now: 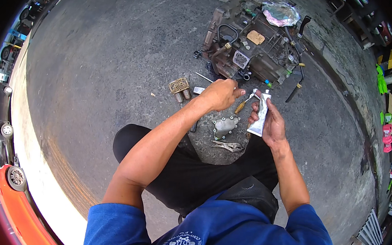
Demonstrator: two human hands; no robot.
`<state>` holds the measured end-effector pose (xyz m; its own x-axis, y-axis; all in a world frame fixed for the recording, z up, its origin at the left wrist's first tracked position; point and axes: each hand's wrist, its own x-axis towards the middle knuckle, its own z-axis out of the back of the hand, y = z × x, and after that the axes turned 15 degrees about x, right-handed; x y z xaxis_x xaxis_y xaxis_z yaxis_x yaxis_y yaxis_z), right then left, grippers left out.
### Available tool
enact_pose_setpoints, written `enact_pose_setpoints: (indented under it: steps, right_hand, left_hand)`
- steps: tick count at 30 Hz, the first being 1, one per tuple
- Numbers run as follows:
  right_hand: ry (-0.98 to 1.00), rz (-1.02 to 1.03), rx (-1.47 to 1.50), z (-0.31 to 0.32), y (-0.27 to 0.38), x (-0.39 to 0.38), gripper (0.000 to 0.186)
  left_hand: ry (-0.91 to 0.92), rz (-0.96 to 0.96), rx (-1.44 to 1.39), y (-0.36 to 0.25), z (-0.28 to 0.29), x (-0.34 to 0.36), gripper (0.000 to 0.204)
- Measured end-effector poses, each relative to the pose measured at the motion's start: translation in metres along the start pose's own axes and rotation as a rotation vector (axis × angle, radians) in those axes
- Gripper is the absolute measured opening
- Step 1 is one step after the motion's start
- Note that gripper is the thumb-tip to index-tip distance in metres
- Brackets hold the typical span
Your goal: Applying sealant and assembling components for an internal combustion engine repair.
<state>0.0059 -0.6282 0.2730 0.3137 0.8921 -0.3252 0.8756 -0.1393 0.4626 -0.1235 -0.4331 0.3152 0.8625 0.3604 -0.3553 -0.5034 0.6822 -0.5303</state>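
Note:
My right hand (273,124) grips a silver squeeze tube (259,117), nozzle end up, above the ground. My left hand (222,95) is closed at the near side of a greasy gearbox (257,49); what its fingers hold, if anything, is hidden. A thin metal shaft (203,77) shows just beyond that hand, and I cannot tell whether it is held. Between my hands lies a tool with a yellowish handle (240,108). Nearer to me are a grey metal cover (225,127) with bolts round its edge and locking pliers (227,146).
A brass-coloured block with two cylinders (179,89) lies left of my left hand. Crumpled clear plastic (280,14) covers part of the gearbox, and a black hose (294,91) hangs off its right side. My crossed legs (191,177) border the work spot. Cars (15,200) stand far left.

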Motion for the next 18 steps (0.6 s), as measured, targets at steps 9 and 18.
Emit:
enact_pose_setpoints:
  steps: [9,18]
  right_hand:
    - [0.097,0.181,-0.539,-0.028,0.012,-0.009,0.078]
    - [0.121,0.318,-0.922,-0.042,0.018,0.004,0.082]
  left_hand:
    - [0.054,-0.244,-0.588,-0.003,0.012,0.000,0.050]
    - [-0.160,-0.215,-0.717,-0.009,0.024,-0.001,0.025]
